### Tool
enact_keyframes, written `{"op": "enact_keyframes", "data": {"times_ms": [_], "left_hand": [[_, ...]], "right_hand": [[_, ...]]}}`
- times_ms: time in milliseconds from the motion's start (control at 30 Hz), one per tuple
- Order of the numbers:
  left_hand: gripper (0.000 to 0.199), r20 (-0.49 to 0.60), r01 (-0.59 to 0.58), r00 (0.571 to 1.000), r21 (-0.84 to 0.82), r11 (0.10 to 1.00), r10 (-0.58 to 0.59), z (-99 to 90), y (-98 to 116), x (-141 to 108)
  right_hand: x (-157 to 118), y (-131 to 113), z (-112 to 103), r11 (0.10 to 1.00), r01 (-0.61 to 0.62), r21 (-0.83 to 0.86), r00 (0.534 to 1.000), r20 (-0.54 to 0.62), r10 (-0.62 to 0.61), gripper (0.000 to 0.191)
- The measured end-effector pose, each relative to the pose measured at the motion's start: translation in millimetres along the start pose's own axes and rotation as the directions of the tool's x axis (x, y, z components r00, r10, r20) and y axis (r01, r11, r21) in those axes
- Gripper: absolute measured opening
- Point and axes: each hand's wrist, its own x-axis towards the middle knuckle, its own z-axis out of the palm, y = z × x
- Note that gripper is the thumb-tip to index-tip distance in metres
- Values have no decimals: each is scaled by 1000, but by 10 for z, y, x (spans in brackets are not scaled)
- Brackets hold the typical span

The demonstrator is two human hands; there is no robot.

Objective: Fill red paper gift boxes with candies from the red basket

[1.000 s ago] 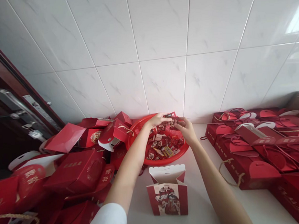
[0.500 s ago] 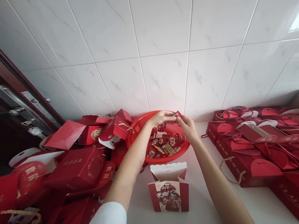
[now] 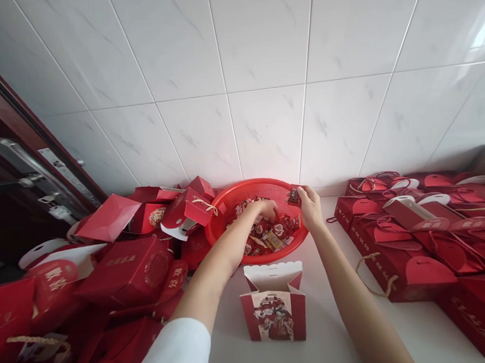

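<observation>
My right hand [image 3: 311,203] pinches a small dark red candy packet [image 3: 294,196] above the right rim of a red plastic basket [image 3: 282,252]. Inside the basket my left hand [image 3: 265,210] reaches down with curled fingers among the wrapped candies [image 3: 274,240]. Its fingertips are partly hidden, so what they grip is unclear. Most wrappers are red; one is yellow. In front of the basket stands an upright red gift box [image 3: 274,316] with a printed picture, its scalloped top open.
Red gift boxes [image 3: 117,272] with rope handles are piled at the left. More red boxes [image 3: 400,258] stand in rows at the right on the white table [image 3: 333,320]. Behind is a tiled wall [image 3: 268,135]; a dark door [image 3: 10,166] with a metal handle is at far left.
My left hand has left the packet and gone down into the candies. My right hand keeps the packet and has shifted slightly right.
</observation>
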Motion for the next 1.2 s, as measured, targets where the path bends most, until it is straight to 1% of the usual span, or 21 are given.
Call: {"op": "enact_keyframes", "data": {"times_ms": [67,133,233,267,333,367,433,500,567,600,667,767,833,900,967,1033,1100,1133,1200], "left_hand": [[19,11,39,999,24,999,-39,-81,13,-32],[11,-6,54,999,16,998,-54,-168,11,-91],[15,-67,31,997,-32,999,-33,-271,-8,-182],[17,-88,5,996,-68,998,-11,-293,-7,-205],[23,-123,-87,990,-196,977,64,-317,18,-234],[28,-146,-148,983,-278,949,111,-320,44,-242],[36,-204,-271,958,-418,867,201,-306,118,-253],[40,-257,-360,930,-476,802,264,-274,200,-260],[39,-282,-399,914,-487,777,292,-238,264,-271],[39,-279,-396,915,-486,779,291,-224,285,-279],[36,-242,-354,933,-488,798,266,-209,307,-302],[30,-126,-264,964,-492,830,232,-218,310,-338],[32,-55,-236,970,-427,873,235,-220,309,-349],[28,39,-190,978,-253,949,207,-197,314,-345],[28,153,-108,982,-21,994,110,-136,332,-334],[38,211,-43,977,167,985,7,-49,366,-321],[45,204,-20,978,263,965,-35,36,408,-309],[44,182,-12,982,289,957,-42,67,428,-302],[35,121,5,992,309,951,-45,96,453,-289]], "right_hand": [[-2,-18,3,1000,-1,2,1000,-5,1,43],[-5,-36,7,1000,-7,-1,1000,-6,7,39],[-5,-52,12,999,-33,-3,999,-3,33,32],[-4,-54,13,999,-38,0,999,-5,38,30],[-3,-53,10,999,-34,9,999,-6,34,27],[-2,-52,8,999,-30,14,1000,-2,30,27],[-3,-49,1,999,-30,22,999,27,30,27],[-2,-43,-7,999,-43,33,996,78,40,29],[3,-32,-16,998,-45,48,993,111,40,31],[6,-24,-20,998,-38,51,993,111,32,32],[15,-3,-26,999,-10,48,997,73,7,33],[26,25,-25,999,21,39,1000,-19,-20,32],[28,34,-20,999,31,41,998,-64,-29,32],[27,35,-14,998,36,51,995,-92,-31,31],[24,32,-12,998,29,60,995,-92,-23,31],[21,32,-13,999,16,46,998,-64,-13,31],[20,36,-16,1000,11,9,999,-39,-11,32],[20,41,-19,1000,13,-8,999,-33,-13,32],[22,51,-23,999,14,-37,1000,-26,-15,33]]}}
